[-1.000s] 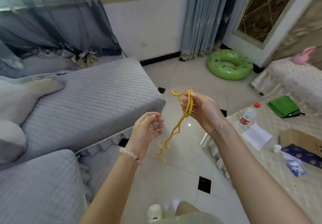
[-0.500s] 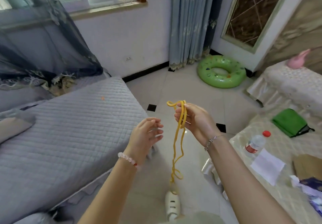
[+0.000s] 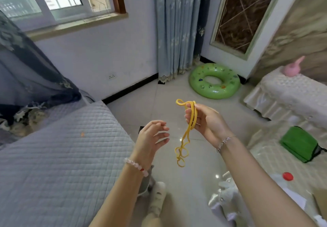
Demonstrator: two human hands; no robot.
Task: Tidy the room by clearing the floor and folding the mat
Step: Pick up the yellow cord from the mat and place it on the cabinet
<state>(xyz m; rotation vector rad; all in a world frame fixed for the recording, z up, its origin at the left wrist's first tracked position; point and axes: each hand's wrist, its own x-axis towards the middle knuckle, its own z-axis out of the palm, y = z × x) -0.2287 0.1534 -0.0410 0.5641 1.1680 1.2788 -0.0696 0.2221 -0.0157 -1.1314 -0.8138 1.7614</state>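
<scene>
**Item in hand:** yellow cord (image 3: 189, 127), flat and rubbery-looking, gathered in several loops. Its upper bends are held up in front of the person's chest and its tangled lower end dangles free above the tiled floor (image 3: 141, 103).

**Right hand** (image 3: 203, 120): fingers curled round the upper loops, thumb side toward the camera, gripping the cord.

**Left hand** (image 3: 152, 138): just beside the hanging strand and not touching it. The fingers are loosely bent and spread, holding nothing.

**Floor, outstanding:** green inflatable swim ring (image 3: 214, 81) lying by the curtain (image 3: 177, 32), well apart from the hands. A white slipper (image 3: 157, 195) is on the person's foot.

**Other stock:** grey quilted sofa cover (image 3: 62, 147) at left. Cloth-covered table (image 3: 261, 156) at right, bearing a green pouch (image 3: 300, 143) and a red-capped bottle (image 3: 287, 176).

**Progress, as judged:** early to middle. One loose item is off the floor and being bundled, but not yet put away. The swim ring awaits collection. No mat can be identified, so folding appears not yet begun.
</scene>
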